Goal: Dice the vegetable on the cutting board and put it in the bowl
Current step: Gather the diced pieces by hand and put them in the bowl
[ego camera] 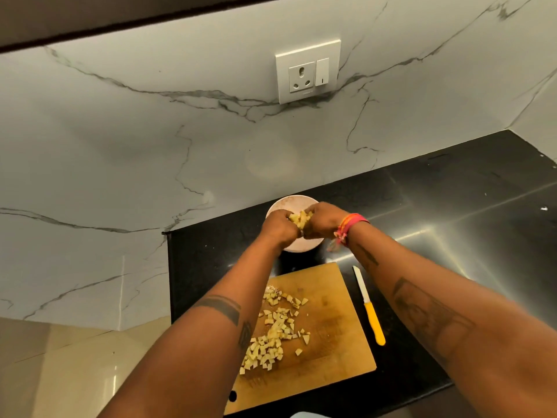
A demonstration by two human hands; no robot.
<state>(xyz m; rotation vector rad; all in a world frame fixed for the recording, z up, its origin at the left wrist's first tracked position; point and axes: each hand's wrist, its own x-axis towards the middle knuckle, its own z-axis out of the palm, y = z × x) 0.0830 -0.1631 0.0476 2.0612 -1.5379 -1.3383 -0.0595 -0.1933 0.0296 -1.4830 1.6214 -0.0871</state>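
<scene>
A pale bowl stands on the black counter by the marble wall. Above it, my left hand and my right hand are cupped together, holding a heap of yellow diced vegetable pieces between them. The hands cover most of the bowl's inside. Nearer me lies the wooden cutting board, with several diced pieces scattered along its left half, partly hidden by my left forearm.
A knife with a white blade and yellow handle lies on the black counter just right of the board. The counter's left edge drops off beside the board. A wall socket sits on the marble backsplash.
</scene>
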